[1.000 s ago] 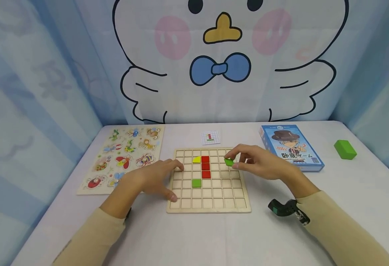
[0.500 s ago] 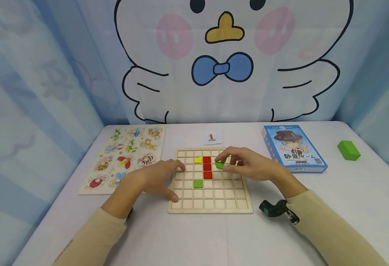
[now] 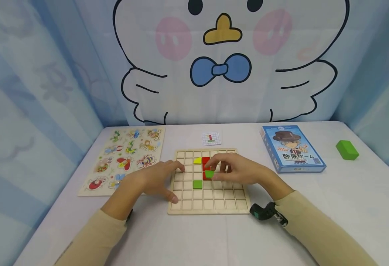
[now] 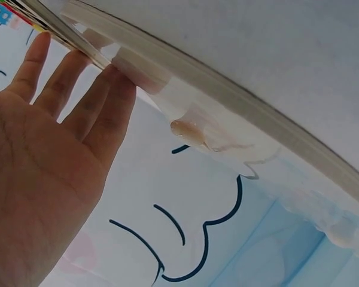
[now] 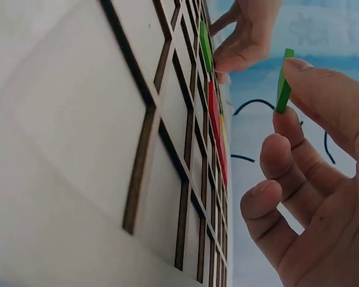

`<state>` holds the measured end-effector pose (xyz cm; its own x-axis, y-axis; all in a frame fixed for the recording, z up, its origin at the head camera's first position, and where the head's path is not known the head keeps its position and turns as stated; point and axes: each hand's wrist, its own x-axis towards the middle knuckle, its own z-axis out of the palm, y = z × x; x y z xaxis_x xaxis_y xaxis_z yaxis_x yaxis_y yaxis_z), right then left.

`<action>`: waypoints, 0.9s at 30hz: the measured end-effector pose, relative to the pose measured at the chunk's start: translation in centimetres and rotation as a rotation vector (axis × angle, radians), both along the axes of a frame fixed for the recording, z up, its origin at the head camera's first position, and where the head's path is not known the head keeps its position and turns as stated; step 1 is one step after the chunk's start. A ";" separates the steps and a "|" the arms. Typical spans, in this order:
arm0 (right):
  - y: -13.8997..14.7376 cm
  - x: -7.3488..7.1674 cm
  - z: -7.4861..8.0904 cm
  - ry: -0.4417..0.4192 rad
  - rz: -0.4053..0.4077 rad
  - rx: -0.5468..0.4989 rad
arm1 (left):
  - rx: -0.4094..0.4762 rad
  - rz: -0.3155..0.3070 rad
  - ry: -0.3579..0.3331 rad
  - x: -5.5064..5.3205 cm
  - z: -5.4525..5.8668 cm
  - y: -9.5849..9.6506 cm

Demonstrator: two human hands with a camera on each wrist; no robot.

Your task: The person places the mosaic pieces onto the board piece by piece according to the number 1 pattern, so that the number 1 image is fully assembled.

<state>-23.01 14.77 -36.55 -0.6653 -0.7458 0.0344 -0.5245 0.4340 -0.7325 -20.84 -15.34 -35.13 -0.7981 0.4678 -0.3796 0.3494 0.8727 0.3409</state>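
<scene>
My right hand (image 3: 239, 169) pinches a small green square tile (image 3: 209, 174) between thumb and index finger, over a wooden grid board (image 3: 227, 204). In the right wrist view the held tile (image 5: 284, 84) is raised off the grid and stands on edge. Below it, red square tiles (image 3: 206, 160) form a column, partly hidden by the tile and fingers. A yellow tile (image 3: 197, 160) sits left of the top red one, and another green tile (image 3: 197, 184) lies lower left. My left hand (image 3: 156, 180) rests at the board's left edge, fingers spread and relaxed.
Behind the board lies a small card (image 3: 211, 138) with a printed grid pattern. An insect-picture board (image 3: 114, 184) is at left, partly under the left forearm. To the right are a blue game box (image 3: 294, 149) and a green block (image 3: 347, 150). A cartoon curtain (image 3: 234, 99) hangs behind.
My right hand has carried the green tile leftward and nearer me, from the board's right side to over the red column. The left hand stays at the left edge.
</scene>
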 end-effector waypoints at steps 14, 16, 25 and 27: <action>-1.2 0.5 -1.0 0.066 0.019 0.089 | 0.012 -0.015 0.005 0.0 -0.8 -0.2; -1.3 0.5 -1.1 0.073 0.024 0.105 | 0.013 -0.010 0.001 0.0 -0.8 -0.2; -1.0 0.8 -1.0 0.071 0.035 0.138 | -0.003 -0.014 0.010 0.1 -0.5 0.0; -0.9 0.9 -0.8 0.077 0.034 0.133 | -0.007 -0.012 0.019 0.1 -0.3 0.1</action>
<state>-22.14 13.86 -37.30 -0.6384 -0.7695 -0.0162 -0.5928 0.5050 -0.6273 -20.78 -15.27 -35.46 -0.7997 0.4744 -0.3678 0.3658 0.8710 0.3280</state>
